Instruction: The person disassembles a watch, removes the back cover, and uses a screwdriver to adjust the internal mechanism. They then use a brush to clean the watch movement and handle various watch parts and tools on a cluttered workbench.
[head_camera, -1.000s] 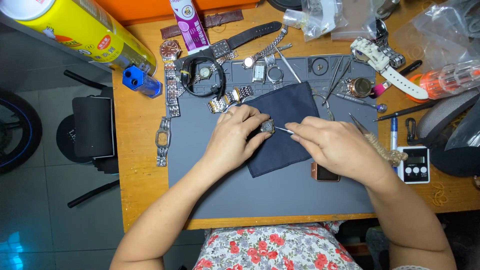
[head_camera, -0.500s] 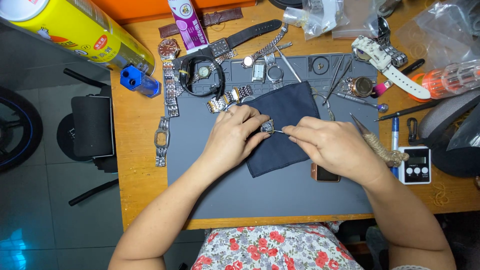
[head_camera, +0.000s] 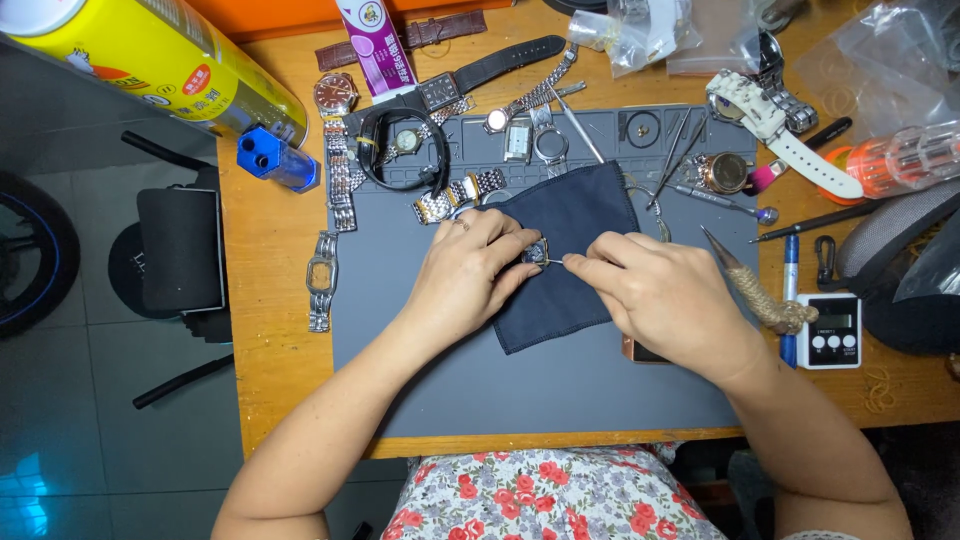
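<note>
The left hand (head_camera: 468, 268) pinches a small silvery watch case (head_camera: 534, 252) between fingertips and thumb, pressing it down onto a dark blue cloth (head_camera: 565, 255) spread on the grey work mat (head_camera: 560, 390). The right hand (head_camera: 655, 295) is closed in a pen-like grip on a thin metal tool (head_camera: 553, 262), whose tip meets the case at its lower right edge. The step in hand looks like fine work at the edge of the case — prying or picking at a pin or the back, though the contact point is too small to tell which. By that reading, the next move calls for a steady brace from the left fingers and a light, controlled push along the tool, so the tip does not skid off onto the cloth or a finger. The tool's long axis lies nearly level across the picture, its tip pointing left toward the case and its handle hidden inside the right fist. The case sits near the middle of the cloth, mostly covered by the fingers, so which way it faces cannot be made out. Around the mat lie metal watch bracelets (head_camera: 340, 185), a black-strapped watch (head_camera: 405, 145), tweezers (head_camera: 672, 150), a white-strapped watch (head_camera: 790, 130) and a small white timer (head_camera: 829, 331) — all well apart from the hands.
</note>
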